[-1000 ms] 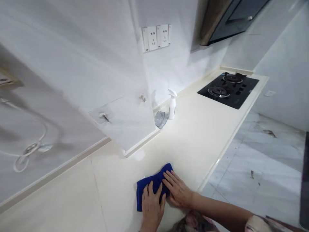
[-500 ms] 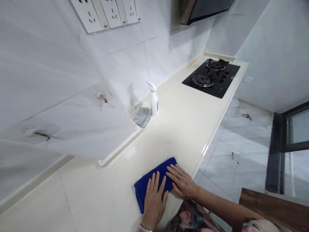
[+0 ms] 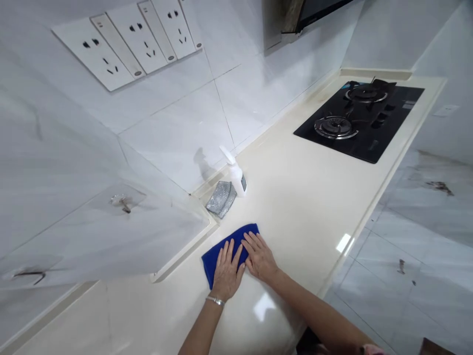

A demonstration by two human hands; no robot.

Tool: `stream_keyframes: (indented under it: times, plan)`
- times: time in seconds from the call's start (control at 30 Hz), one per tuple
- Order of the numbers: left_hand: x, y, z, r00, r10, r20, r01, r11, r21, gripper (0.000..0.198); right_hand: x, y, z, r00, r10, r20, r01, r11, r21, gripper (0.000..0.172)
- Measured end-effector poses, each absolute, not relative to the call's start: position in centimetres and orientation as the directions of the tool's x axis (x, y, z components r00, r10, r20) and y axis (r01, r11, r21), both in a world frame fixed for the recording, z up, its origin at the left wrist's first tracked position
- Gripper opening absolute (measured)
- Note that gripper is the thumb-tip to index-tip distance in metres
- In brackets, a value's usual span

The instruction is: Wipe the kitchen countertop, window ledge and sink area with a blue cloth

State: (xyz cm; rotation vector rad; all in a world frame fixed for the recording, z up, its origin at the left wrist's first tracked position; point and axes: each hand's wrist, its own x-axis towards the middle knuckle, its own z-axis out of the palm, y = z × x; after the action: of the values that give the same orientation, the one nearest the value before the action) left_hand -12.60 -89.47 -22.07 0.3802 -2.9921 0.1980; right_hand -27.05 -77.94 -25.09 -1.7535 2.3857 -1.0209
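Note:
A dark blue cloth (image 3: 213,257) lies on the cream countertop (image 3: 295,217), close to the corner of the jutting wall. My left hand (image 3: 227,273) rests flat on its left and middle part, fingers spread, with a silver bracelet on the wrist. On the cloth's right part lies my right hand (image 3: 258,256), palm down and fingers stretched out. Just beyond the cloth, a grey mesh scouring cloth (image 3: 220,198) lies by the wall. Touching or nearly touching it, a white spray bottle (image 3: 237,177) stands upright.
A black gas stove (image 3: 354,123) with two burners is set into the far end of the counter. White wall sockets (image 3: 129,42) are at the upper left. A hook (image 3: 125,204) sticks to the jutting wall. Tiled floor (image 3: 399,256) lies right of the counter edge.
Both hands have slid the blue cloth farther along the counter, towards the wall corner and the scouring cloth. The camera view has shifted too. The spray bottle still stands beside the scouring cloth.

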Motion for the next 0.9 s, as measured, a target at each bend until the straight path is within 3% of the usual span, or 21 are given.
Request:
stream_keyframes:
  times: [0.27,0.47,0.57,0.7,0.9]
  plan:
    - [-19.9,-94.9,-23.3,-0.891,-0.454,-0.004,-0.453,0.89,-0.04,0.058,-34.2,-84.8,-24.1,-0.38,-0.897,0.224,-0.811,0.207,-0.548,0.062]
    - [-18.8,-91.2,-23.5,-0.853,-0.512,0.103,-0.518,0.854,-0.043,0.058,-32.9,-83.8,-23.9,-0.347,-0.92,0.184,-0.825,0.206,-0.526,0.062]
    - [-16.4,-87.1,-23.0,-0.841,-0.515,0.165,-0.528,0.848,-0.045,0.062,-31.5,-82.0,-24.2,-0.304,-0.927,0.219,-0.826,0.141,-0.546,0.06]
    - [-14.8,-83.7,-21.7,-0.805,-0.585,0.103,-0.589,0.808,-0.015,0.071,-32.0,-82.3,-23.9,-0.232,-0.941,0.248,-0.786,0.031,-0.618,0.059]
    - [-16.0,-84.7,-21.1,-0.775,-0.63,0.049,-0.63,0.776,0.027,0.08,-34.2,-86.0,-23.4,-0.072,-0.96,0.271,-0.715,-0.139,-0.685,0.055]
